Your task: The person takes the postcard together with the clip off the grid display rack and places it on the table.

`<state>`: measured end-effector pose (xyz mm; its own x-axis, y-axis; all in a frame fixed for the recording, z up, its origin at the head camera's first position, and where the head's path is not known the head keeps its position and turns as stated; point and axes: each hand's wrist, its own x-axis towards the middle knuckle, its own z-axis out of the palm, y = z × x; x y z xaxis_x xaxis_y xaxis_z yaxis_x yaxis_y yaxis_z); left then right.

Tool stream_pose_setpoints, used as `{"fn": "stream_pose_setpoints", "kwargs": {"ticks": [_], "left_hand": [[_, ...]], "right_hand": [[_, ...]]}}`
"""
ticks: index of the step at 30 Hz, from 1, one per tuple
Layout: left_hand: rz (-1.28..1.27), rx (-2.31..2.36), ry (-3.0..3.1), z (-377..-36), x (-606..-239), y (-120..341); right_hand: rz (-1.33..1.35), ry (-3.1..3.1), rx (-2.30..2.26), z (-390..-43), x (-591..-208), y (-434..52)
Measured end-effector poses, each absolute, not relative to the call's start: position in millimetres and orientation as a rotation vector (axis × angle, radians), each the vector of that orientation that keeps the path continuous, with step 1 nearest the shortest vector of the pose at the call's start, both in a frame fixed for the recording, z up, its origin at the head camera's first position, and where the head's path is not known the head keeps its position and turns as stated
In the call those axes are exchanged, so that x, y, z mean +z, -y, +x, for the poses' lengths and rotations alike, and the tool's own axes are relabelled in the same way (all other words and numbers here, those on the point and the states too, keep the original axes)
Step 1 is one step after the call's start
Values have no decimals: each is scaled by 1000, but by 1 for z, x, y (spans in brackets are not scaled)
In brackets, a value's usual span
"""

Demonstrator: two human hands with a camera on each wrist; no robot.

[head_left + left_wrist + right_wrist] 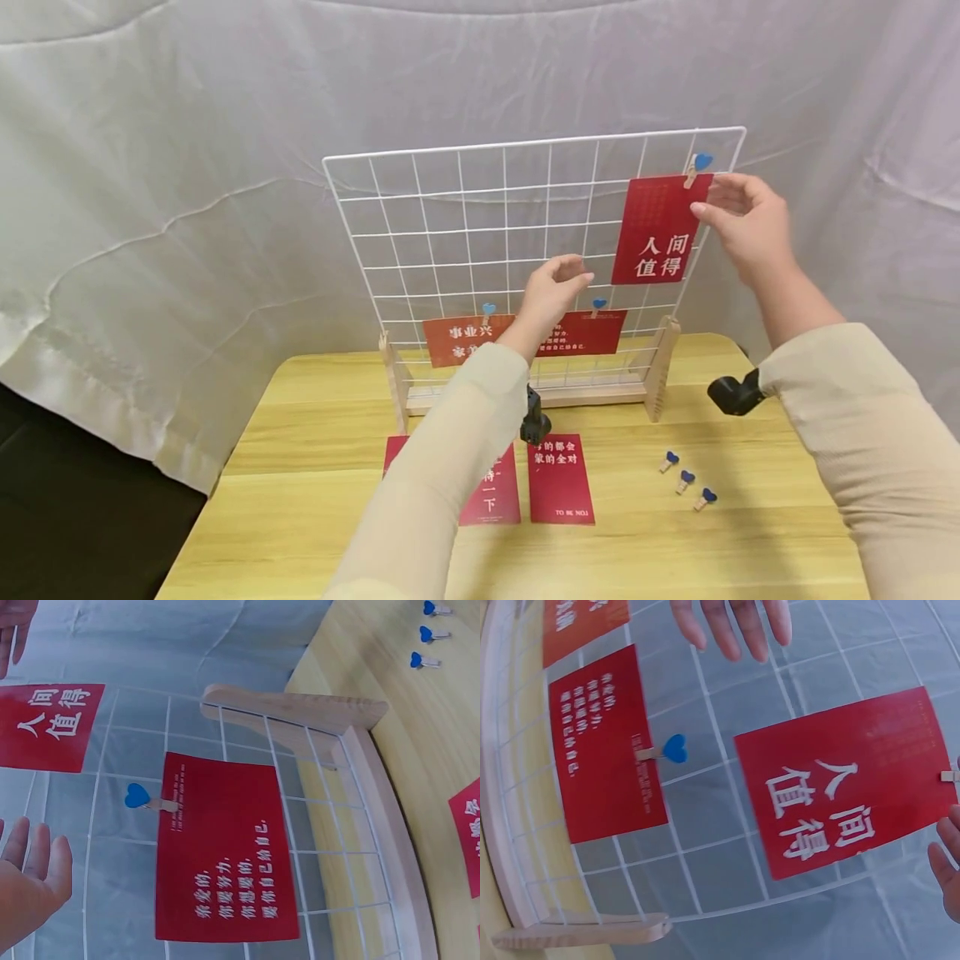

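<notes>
A red card with white characters hangs at the upper right of a white wire grid, under a wooden clothespin with a blue heart. My right hand is at this card's right edge, its thumb overlapping the edge in the head view; in the right wrist view its fingers are spread beside the card's corner. To the left my left hand hovers before the grid with relaxed fingers and nothing in them. Below it, a red card hangs from another blue-heart clothespin.
An orange-red card hangs low on the grid's left, partly behind my left arm. The grid stands in a wooden base. On the table lie red cards, one of them near the middle, and three blue-heart clothespins at the right.
</notes>
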<state>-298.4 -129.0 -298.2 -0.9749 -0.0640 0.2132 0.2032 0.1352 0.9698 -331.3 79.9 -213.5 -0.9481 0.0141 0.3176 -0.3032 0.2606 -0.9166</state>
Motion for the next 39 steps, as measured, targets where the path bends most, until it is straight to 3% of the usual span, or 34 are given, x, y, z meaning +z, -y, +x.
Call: {"fn": "stream_pose_setpoints", "kwargs": {"ticks": [17,39], "left_hand": [[-172,-1971,2169,-320,-279,107],[-101,-2039,2034,-325,-280,80]], "right_hand": [[292,2366,1695,-340,-178,-73],[219,2544,1504,-358,-165,-66]]}}
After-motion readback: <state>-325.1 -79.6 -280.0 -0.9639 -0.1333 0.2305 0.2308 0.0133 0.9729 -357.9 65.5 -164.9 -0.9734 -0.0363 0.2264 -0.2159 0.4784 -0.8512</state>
